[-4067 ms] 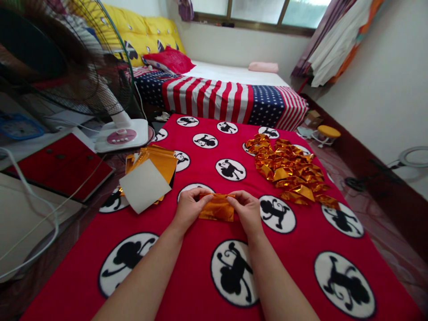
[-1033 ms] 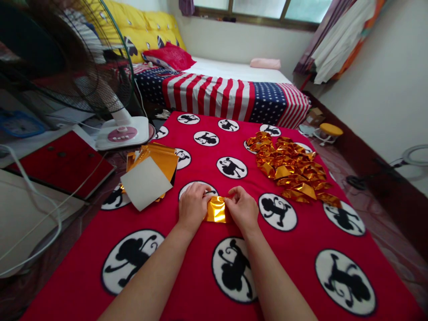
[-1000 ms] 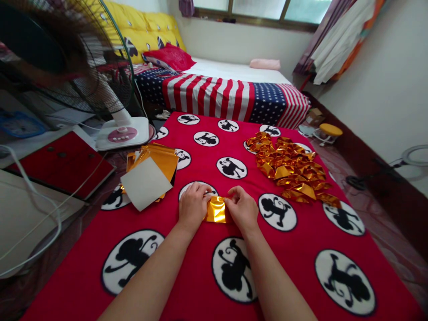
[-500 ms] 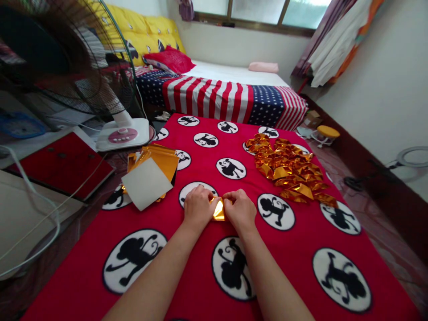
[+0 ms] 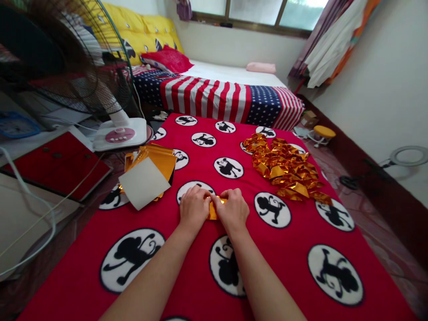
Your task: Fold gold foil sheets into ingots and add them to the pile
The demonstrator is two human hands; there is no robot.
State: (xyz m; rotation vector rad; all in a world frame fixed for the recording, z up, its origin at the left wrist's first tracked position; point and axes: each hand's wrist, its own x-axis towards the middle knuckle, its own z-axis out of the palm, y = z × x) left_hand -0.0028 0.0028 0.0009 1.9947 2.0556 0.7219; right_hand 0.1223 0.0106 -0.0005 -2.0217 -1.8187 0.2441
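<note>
Folded gold foil [image 5: 213, 211] lies on a red fleece blanket [image 5: 72, 249] printed with white circles holding black monkey shapes, and only a small strip of it shows between the person's 2 hands. The left hand [image 5: 193, 208] and the right hand [image 5: 232, 210] are both drawn narrow, their fingers curled over the foil and their fingertips meeting above it, so the packet is pressed between them just above a monkey circle. To the left of the hands, a stack of gold foil sheets [image 5: 162, 156] sits on the blanket's edge, with a white paper sheet [image 5: 143, 183] lying askew on top of it. To the right, well clear of the right hand, a loose pile of folded gold foil pieces [image 5: 284, 167] spreads across the blanket. Beyond the blanket stands a white pedestal fan [image 5: 119, 137], with a red folder [image 5: 56, 165] to its near side, and farther on is a bed under a stars-and-stripes cover [image 5: 214, 100].
</note>
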